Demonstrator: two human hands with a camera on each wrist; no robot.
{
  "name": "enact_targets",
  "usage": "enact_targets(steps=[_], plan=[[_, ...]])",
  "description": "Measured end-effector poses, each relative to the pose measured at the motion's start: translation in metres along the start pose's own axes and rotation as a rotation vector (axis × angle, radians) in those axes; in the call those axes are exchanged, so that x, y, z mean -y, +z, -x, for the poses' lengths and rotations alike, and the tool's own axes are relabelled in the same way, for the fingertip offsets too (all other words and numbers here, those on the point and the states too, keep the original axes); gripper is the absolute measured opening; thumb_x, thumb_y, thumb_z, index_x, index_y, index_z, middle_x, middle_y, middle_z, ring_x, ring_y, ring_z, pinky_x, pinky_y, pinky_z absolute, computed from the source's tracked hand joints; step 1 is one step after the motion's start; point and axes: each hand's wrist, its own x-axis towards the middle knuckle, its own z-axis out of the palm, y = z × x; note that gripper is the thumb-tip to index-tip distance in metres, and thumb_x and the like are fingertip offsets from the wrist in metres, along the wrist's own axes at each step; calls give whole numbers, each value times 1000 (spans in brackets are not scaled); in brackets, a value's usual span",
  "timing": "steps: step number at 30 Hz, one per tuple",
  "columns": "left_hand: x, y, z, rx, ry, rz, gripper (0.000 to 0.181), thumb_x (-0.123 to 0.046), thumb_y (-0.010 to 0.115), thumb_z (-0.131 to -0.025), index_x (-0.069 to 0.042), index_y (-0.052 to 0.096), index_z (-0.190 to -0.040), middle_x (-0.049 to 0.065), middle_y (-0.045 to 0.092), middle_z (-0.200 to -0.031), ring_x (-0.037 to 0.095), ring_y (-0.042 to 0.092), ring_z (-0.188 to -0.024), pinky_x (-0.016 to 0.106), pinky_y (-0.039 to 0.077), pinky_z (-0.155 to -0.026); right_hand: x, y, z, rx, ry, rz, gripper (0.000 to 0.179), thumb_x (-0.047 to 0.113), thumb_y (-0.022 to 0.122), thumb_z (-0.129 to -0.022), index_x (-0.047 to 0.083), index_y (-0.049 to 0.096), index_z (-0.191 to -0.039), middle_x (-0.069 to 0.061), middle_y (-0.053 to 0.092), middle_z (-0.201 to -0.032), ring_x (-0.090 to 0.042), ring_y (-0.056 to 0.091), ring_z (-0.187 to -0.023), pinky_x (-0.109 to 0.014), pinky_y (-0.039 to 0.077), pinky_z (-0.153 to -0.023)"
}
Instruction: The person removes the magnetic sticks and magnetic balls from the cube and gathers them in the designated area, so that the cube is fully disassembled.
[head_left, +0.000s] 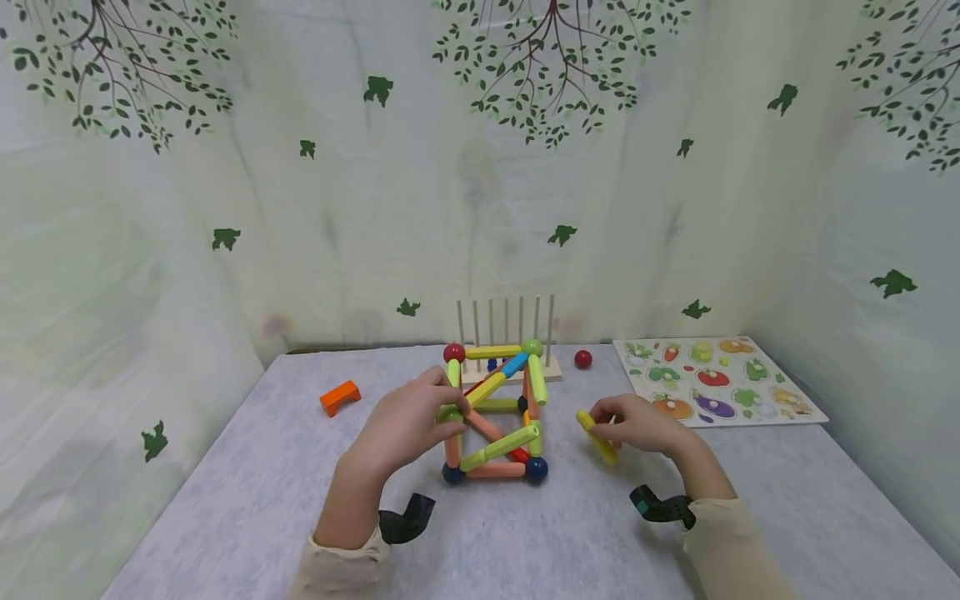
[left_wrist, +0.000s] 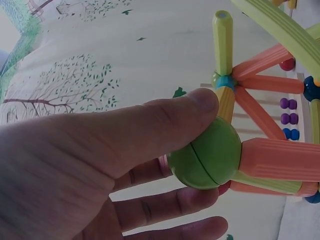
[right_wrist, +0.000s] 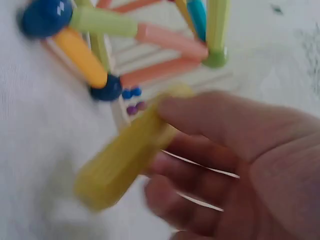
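From the head, a person's left hand point(head_left: 405, 421) holds a green ball point(head_left: 450, 414) at the left side of a frame made of sticks and balls point(head_left: 495, 471), which stands on the bench point(head_left: 337, 483). The right hand point(head_left: 637, 423) pinches a yellow stick point(head_left: 597, 437) to the right of the frame, with a gap between them. The stick is tilted, and I cannot tell if its low end touches the bench. An orange block point(head_left: 341, 398) lies to the left of the frame. Behind the frame is a wooden rack point(head_left: 553, 371) with thin poles. A red ball point(head_left: 582, 359) sits near the rack, and a board with food pictures point(head_left: 687, 385) lies further right. From the left wrist, the thumb point(left_wrist: 165, 125) is on one side of the green ball and fingers are on the other. A fat pink stick point(left_wrist: 280, 159) touches the ball, and purple beads point(left_wrist: 288, 119) show farther back. From the right wrist, the yellow stick looks blurry, gripped between the thumb and bent fingers. Past it, an orange stick point(right_wrist: 82, 57) joins two dark blue balls point(right_wrist: 47, 17).
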Motion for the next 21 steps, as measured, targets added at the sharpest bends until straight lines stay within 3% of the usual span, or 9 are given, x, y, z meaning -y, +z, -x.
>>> enact_targets(steps=[5, 9, 14, 21], plan=[[1, 0, -1, 16, -6, 12, 17, -27, 84, -81, -25, 76, -96, -7, 51, -92, 11, 50, -72, 26, 44, -60, -21, -6, -3, -222, 105, -39, 38, 24, 64, -96, 6, 57, -129, -12, 64, -110, -21, 60, -86, -29, 52, -71], [1, -1, -1, 21, -8, 25, 16, -26, 84, -81, -25, 75, -95, -6, 51, -93, 11, 51, -72, 27, 45, -61, -34, -7, -7, -324, 147, -52, 50, 20, 63, -95, 8, 45, -141, -17, 58, -121, -25, 58, -93, -28, 51, -69], [2, -1, -1, 24, -9, 40, 16, -26, 83, -82, -25, 75, -95, -6, 51, -94, 12, 52, -74, 27, 45, -63, -45, -4, -12, -374, 200, -45, 59, 21, 61, -95, 9, 36, -148, -19, 55, -122, -23, 57, -84, -28, 49, -62], [3, 1, -2, 29, -1, 51, 15, -26, 83, -82, -26, 74, -94, -6, 52, -95, 12, 52, -75, 28, 46, -64, -56, -2, -15, -398, 206, 108, 64, 19, 64, -92, 9, 37, -149, -13, 57, -107, -20, 55, -76, -29, 43, -60]])
